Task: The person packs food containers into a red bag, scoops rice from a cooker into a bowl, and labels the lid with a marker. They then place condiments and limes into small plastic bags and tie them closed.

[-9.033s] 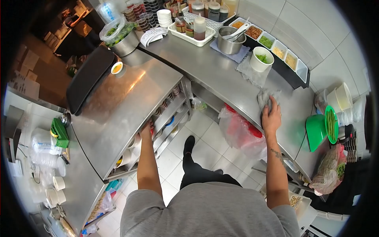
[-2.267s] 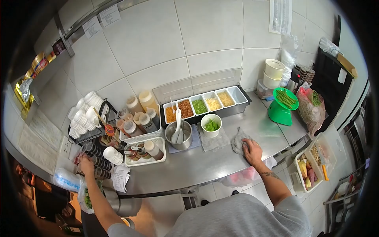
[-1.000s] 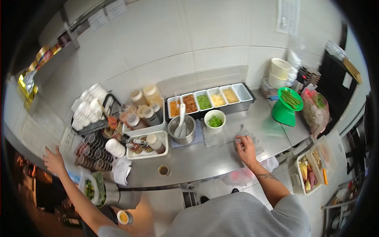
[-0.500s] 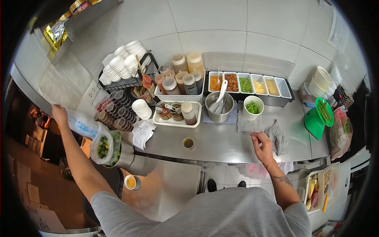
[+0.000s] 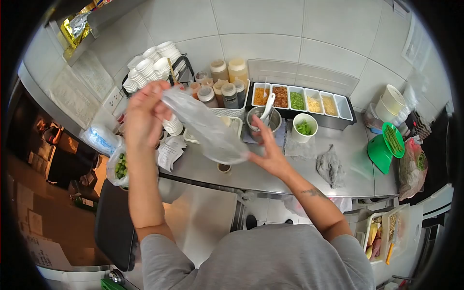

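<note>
A clear plastic bag [image 5: 205,128] stretches across the middle of the view above the counter, slightly blurred. My left hand [image 5: 147,113] pinches its upper end between thumb and fingers, in front of the cup stacks. At the lower end is my right hand [image 5: 270,153], fingers spread and thumb tip right at the bag's edge. Partly covered by the bag, a small cup of dark sauce [image 5: 224,167] stands on the counter. Just beyond my right hand are a metal pot [image 5: 276,126] with a white ladle [image 5: 268,107] and a white bowl of green leaves [image 5: 304,128].
Topping trays [image 5: 296,100] line the back, with sauce bottles [image 5: 218,70] to their left. A crumpled grey cloth [image 5: 330,166] lies on the steel counter [image 5: 357,154]. To the right stands a green scale [image 5: 379,153]. Bagged green limes [image 5: 121,166] sit at the left.
My left hand has come from the far left to the middle with a plastic bag in it. My right hand has moved left and forward to the bag's other end. The camera view has shifted slightly.
</note>
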Motion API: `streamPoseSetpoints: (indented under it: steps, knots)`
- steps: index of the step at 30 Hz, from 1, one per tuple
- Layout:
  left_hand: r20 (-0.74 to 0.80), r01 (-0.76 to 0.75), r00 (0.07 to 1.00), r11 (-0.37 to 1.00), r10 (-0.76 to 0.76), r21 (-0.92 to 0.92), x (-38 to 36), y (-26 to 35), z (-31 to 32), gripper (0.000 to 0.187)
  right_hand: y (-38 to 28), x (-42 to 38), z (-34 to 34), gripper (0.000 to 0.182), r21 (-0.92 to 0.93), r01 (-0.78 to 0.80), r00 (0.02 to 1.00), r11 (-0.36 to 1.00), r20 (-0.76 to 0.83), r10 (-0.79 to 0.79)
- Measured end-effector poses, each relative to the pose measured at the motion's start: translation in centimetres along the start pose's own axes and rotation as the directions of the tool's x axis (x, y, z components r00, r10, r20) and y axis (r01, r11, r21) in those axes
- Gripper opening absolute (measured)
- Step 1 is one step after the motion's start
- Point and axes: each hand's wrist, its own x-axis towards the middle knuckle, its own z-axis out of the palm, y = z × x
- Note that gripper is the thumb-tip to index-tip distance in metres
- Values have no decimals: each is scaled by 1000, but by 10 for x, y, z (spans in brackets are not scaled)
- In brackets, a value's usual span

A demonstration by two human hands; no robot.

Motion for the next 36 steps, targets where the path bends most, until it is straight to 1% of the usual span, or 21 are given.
streamPoseSetpoints:
  steps: [4, 5, 7, 8, 10, 13, 14, 16, 18, 20, 22, 23, 24, 25, 28, 30, 31, 32, 33, 34, 36]
  knots:
    - [-101, 106, 988, 991, -114, -84, -14, -85, 9, 12, 13, -2, 0, 58, 557, -121, 992, 821, 97, 80]
    - [-96, 146, 984, 988, -150, -47, -20, -110, 1, 14, 16, -7, -4, 51, 578, -207, 978, 789, 92, 189]
    - [-131, 129, 989, 813, -66, 568, -38, -146, -8, 20, 24, -25, -18, 38, 618, -370, 911, 694, 93, 403]
    - [-121, 106, 993, 588, -15, 802, -46, -146, 3, 24, 28, -31, -26, 32, 407, -298, 946, 863, 4, 325]
    - [57, -204, 936, 405, 347, 891, -76, -127, 51, 39, 33, -41, -40, 23, -100, -117, 989, 988, -104, 107]
    - [121, -116, 992, 704, 43, 700, -108, -146, 104, 44, 14, -57, -34, 30, -247, -97, 995, 964, -62, 84]
    - [104, -18, 991, 701, -81, 713, -109, -159, 108, 44, 6, -58, -38, 30, 23, -294, 956, 955, 16, 294]
    - [91, 71, 976, 678, -200, 732, -107, -191, 98, 43, -5, -56, -46, 32, 473, -631, 772, 615, 310, 554]
    - [104, 52, 975, 661, -195, 748, -107, -225, 72, 43, 0, -62, -53, 32, 236, -514, 850, 825, 270, 452]
    - [-25, 314, 947, 910, -319, 270, -115, -229, 85, 35, 23, -75, -57, 29, 49, -403, 906, 914, 165, 390]
    - [16, 482, 870, 844, -492, -236, -123, -227, 98, 29, 73, -91, -56, 25, -77, -364, 931, 928, -11, 364]
    - [104, 537, 828, 725, -551, -431, -125, -219, 106, 26, 83, -91, -60, 24, 206, -573, 815, 793, 42, 578]
    - [202, 572, 785, 561, -585, -598, -127, -216, 111, 24, 92, -91, -65, 23, 450, -710, 662, 542, 162, 732]
    - [136, 543, 809, 638, -572, -547, -127, -228, 103, 23, 96, -91, -70, 22, 618, -758, 491, 207, 332, 805]
    - [-9, 490, 838, 758, -546, -432, -126, -279, 59, 17, 72, -96, -86, 21, 778, -606, 652, -165, 605, 457]
    - [-26, 503, 812, 722, -583, -476, -127, -295, 51, 14, 45, -91, -70, 16, 761, -589, 756, 272, 399, 519]
    - [-139, 459, 869, 878, -475, -133, -129, -291, 55, 14, 38, -91, -63, 14, 691, -547, 808, 472, 289, 513]
    - [-198, 372, 923, 898, -331, 234, -131, -282, 67, 14, 48, -93, -60, 13, 588, -553, 805, 590, 195, 561]
    - [-193, 253, 966, 780, -171, 572, -132, -272, 78, 14, 66, -93, -57, 13, 464, -558, 803, 688, 92, 589]
    - [-52, 21, 998, 727, 20, 686, -131, -252, 93, 14, 76, -93, -54, 14, 324, -562, 802, 761, -14, 598]
    - [283, -423, 897, 470, 339, 775, -127, -216, 119, 15, 70, -91, -42, 15, 285, -590, 791, 756, 13, 612]
